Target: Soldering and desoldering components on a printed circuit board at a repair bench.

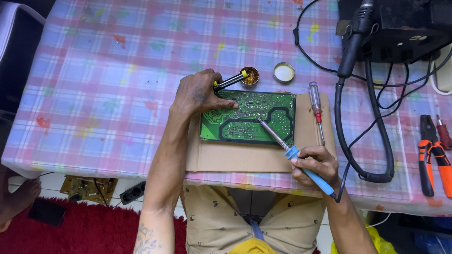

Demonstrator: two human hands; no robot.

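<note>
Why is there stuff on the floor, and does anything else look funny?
A brown circuit board and a black power strip lie on the floor under the table, not up with the tools. The green circuit board sits a little crooked on its cardboard. Nothing looks spilled or broken.

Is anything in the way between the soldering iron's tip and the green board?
Nothing visible. The right hand holds the iron with its tip already down on the board. The left hand rests on the board's far left corner, clear of the tip.
</note>
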